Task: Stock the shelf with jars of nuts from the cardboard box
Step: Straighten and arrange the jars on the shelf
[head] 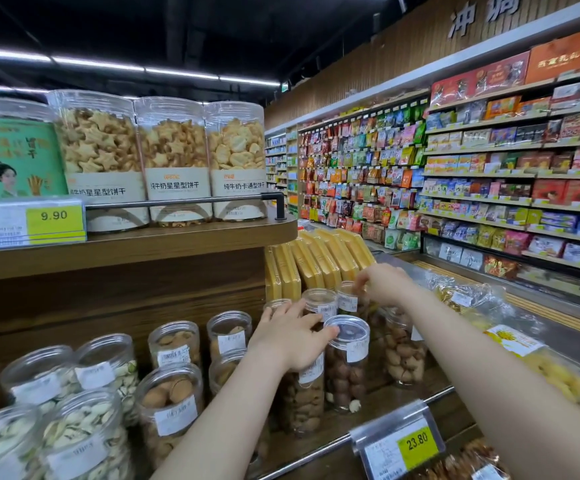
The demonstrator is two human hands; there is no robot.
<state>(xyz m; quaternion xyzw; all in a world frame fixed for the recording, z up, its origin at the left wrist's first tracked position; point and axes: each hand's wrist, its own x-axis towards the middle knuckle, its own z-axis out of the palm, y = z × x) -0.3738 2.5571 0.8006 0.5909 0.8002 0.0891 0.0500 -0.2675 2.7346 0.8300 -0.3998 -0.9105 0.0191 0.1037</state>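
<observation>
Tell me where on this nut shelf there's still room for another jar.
Bare wood shows at the front of the shelf, between the macadamia jar and the 23.80 price tag. The left side is packed with pistachio jars, and the back row by the yellow boxes is crowded where both hands work.

Upper shelf (pixel 143 244): three clear biscuit jars (pixel 174 161), one green-label jar (pixel 11 157). Lower shelf (pixel 403 396): about fourteen nut jars (pixel 345 362) visible, some hidden behind hands. Two yellow price tags (pixel 53 220). Roughly six yellow boxes (pixel 316 261). Two hands (pixel 292 337).
</observation>
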